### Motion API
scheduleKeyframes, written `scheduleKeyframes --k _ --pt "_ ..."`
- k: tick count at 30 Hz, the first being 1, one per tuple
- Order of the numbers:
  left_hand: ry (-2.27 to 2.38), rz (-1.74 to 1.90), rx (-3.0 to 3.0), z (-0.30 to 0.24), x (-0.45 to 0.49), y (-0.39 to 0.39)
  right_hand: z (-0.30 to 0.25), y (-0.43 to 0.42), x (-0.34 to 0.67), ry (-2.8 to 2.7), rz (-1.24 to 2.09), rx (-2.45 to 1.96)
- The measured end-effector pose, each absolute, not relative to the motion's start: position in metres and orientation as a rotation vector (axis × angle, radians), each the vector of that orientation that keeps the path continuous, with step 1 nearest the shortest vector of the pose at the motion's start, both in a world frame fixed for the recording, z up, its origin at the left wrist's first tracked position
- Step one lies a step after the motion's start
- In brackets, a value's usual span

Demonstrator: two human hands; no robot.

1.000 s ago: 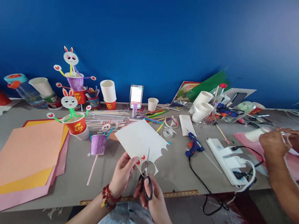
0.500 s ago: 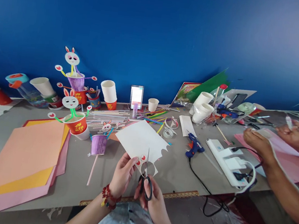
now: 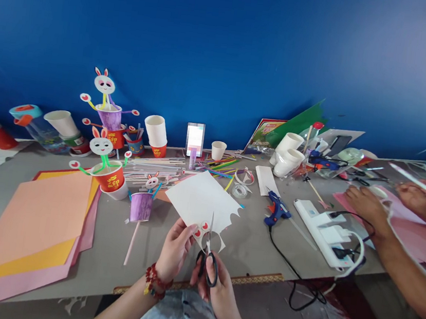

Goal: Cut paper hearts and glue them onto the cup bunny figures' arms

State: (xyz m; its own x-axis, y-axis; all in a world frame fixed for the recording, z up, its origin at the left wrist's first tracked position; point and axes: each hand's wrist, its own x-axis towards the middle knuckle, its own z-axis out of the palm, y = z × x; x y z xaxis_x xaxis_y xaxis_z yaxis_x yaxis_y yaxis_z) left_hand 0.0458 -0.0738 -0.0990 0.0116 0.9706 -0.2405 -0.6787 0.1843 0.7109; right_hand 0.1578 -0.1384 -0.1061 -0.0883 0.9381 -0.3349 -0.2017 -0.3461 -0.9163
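My left hand (image 3: 175,248) pinches the near left edge of a white paper sheet (image 3: 202,197), held above the table. Two small circles with red heart-like marks (image 3: 205,226) are drawn near my thumb, and the sheet's right and near edges have curved cutouts. My right hand (image 3: 217,279) grips black-handled scissors (image 3: 209,244), fingers through the loops. Their blades point away from me and lie at the paper beside the circles. Left of my hands stands a purple cup (image 3: 141,206) with a small rabbit head, a pink straw (image 3: 132,242) lying before it.
Coloured paper sheets (image 3: 30,225) lie at left, below paper-cup rabbit figures (image 3: 110,178). Straws (image 3: 154,165) and a tape roll (image 3: 239,190) lie behind the sheet. At right are a blue glue gun (image 3: 278,209), a corded power strip (image 3: 322,232) and a co-worker's hands (image 3: 366,204).
My hands, the sheet and the scissors stay nearly in place. At right, the co-worker's hands have shifted, and the white pen in one of them now points left.
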Motion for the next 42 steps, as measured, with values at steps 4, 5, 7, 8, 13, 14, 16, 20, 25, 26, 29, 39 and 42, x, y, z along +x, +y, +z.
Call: scheduleKeyframes --k 4,5,7,8,13,14,16,20,25,26,29,39,42 --pt "0.771 1.366 0.424 -0.094 0.048 -0.074 -0.107 -0.138 0.157 -0.905 1.585 -1.27" --pt "0.768 1.367 0.418 -0.093 0.048 -0.074 -0.107 -0.138 0.157 -0.908 1.585 -1.265" --pt "0.765 1.369 0.409 -0.092 0.048 -0.074 -0.107 -0.138 0.157 -0.91 1.591 -1.249" --pt "0.762 1.369 0.404 -0.092 0.048 -0.074 -0.107 -0.138 0.157 -0.909 1.593 -1.242" --pt "0.766 1.366 0.394 -0.094 0.048 -0.073 -0.108 -0.138 0.156 -0.916 1.577 -1.249" --pt "0.776 1.363 0.399 -0.094 0.048 -0.073 -0.108 -0.138 0.156 -0.92 1.574 -1.25" --pt "0.803 1.36 0.412 -0.096 0.047 -0.073 -0.107 -0.137 0.157 -0.928 1.569 -1.255" --pt "0.814 1.358 0.414 -0.1 0.045 -0.072 -0.104 -0.136 0.16 -0.953 1.584 -1.257" --pt "0.82 1.335 0.423 -0.102 0.044 -0.072 -0.104 -0.136 0.165 -0.984 1.595 -1.265" --pt "0.821 1.336 0.423 -0.102 0.043 -0.072 -0.104 -0.136 0.166 -0.992 1.59 -1.271" --pt "0.822 1.333 0.422 -0.1 0.042 -0.072 -0.106 -0.136 0.168 -1.024 1.58 -1.293" --pt "0.821 1.312 0.429 -0.092 0.038 -0.071 -0.109 -0.134 0.174 -1.132 1.541 -1.263" --pt "0.821 1.302 0.428 -0.09 0.036 -0.07 -0.107 -0.134 0.177 -1.192 1.529 -1.269"
